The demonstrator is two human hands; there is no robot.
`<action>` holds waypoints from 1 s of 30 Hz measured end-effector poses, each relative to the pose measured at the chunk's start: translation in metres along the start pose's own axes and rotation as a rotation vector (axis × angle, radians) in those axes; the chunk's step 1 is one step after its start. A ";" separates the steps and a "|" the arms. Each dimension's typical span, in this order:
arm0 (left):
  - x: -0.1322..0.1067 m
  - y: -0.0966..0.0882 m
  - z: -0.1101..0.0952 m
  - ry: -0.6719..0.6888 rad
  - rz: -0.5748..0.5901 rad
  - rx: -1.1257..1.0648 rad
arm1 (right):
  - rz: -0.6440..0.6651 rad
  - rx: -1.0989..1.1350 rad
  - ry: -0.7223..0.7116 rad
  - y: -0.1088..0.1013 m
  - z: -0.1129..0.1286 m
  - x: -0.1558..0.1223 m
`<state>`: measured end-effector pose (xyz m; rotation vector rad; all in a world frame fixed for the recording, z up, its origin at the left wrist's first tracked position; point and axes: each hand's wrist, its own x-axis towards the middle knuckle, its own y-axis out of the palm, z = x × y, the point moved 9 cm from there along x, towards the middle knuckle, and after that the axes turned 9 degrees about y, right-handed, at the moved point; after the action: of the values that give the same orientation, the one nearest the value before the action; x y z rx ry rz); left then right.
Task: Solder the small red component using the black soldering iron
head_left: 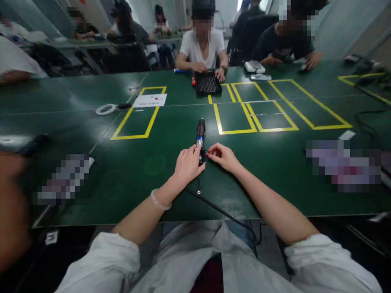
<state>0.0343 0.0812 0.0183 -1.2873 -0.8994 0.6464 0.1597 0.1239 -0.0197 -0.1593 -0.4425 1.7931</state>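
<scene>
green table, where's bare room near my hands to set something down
Bare: the stretch left of the left hand, below the yellow-taped box; inside that box under the white sheet; the stretch right of the right hand. Crowded: between the hands around the black tool, and where its cable runs to the near edge.

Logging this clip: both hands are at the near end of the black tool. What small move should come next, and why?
Probably ease the small red piece in the right hand toward the near end of the black tool. The left hand steadies the tool flat on the green table, and the red piece sits right beside that end.
</scene>
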 end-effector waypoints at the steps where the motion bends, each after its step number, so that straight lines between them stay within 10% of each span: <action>1: 0.001 0.000 0.000 0.001 -0.001 0.000 | -0.007 -0.002 0.002 0.000 0.000 0.000; 30: 0.006 0.008 0.006 -0.084 -0.037 -0.090 | -0.047 -0.089 -0.066 0.001 0.014 -0.007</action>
<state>0.0327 0.0911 0.0124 -1.3289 -1.0289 0.6409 0.1560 0.1145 -0.0082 -0.1503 -0.5693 1.7370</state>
